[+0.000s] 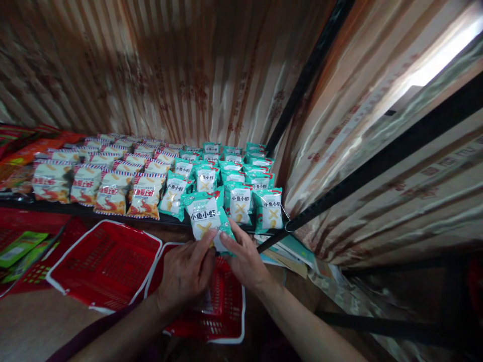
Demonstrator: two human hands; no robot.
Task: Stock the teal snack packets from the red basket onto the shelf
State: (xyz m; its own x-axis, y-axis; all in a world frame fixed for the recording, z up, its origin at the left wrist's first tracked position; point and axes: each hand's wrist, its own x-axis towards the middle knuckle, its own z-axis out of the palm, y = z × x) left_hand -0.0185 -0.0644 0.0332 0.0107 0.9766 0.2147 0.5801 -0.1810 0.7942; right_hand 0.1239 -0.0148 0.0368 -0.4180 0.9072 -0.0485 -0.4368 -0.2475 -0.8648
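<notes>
Between my two hands is a teal and white snack bag point(206, 213), tilted in front of the shelf edge. My left hand point(188, 269) grips its lower part, the fingers bent against the front. On the bag's lower right corner my right hand point(245, 254) is closed, thumb across the front and fingers behind. Just beyond stand rows of matching teal bags point(238, 203) on the shelf. To their left are rows of snack bags with striped edges and orange fronts point(145, 196).
Below the shelf is a red basket point(109, 266) with a white rim; another red basket point(230, 322) sits under my hands. Green packets point(22, 249) lie in a basket at far left. A black shelf post point(339, 186) slants on the right, before a patterned curtain point(347, 226).
</notes>
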